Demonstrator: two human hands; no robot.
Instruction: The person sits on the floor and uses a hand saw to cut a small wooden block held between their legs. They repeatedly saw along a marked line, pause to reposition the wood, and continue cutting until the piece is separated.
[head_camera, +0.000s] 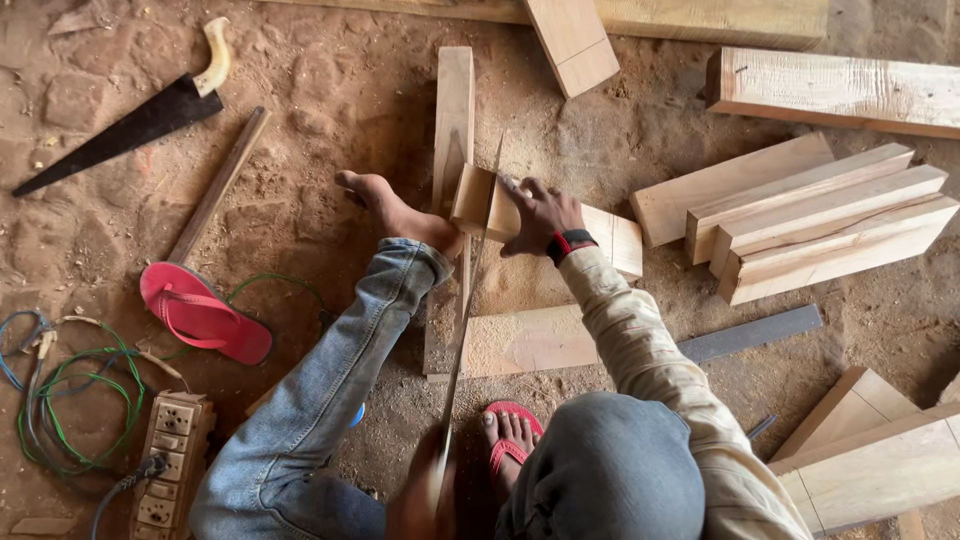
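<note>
My right hand (540, 215), with a red-and-black band on its wrist, presses flat on a pale wood block (610, 235) that lies across a long plank (455, 110) on the dirt floor. A thin handsaw blade (468, 290) runs through the block just left of that hand. My left hand (420, 500) is blurred at the bottom edge, gripping the saw's handle end. My bare foot (385, 205) braces against the block's left end. The other foot (510, 435) wears a red sandal.
Several cut wood blocks (820, 225) are stacked at right, with more planks (870, 465) at lower right and beams (840, 90) along the top. A second handsaw (130, 125), a stick (218, 185), a loose red sandal (205, 315), tangled wires (70, 400) and a power strip (172, 455) lie at left.
</note>
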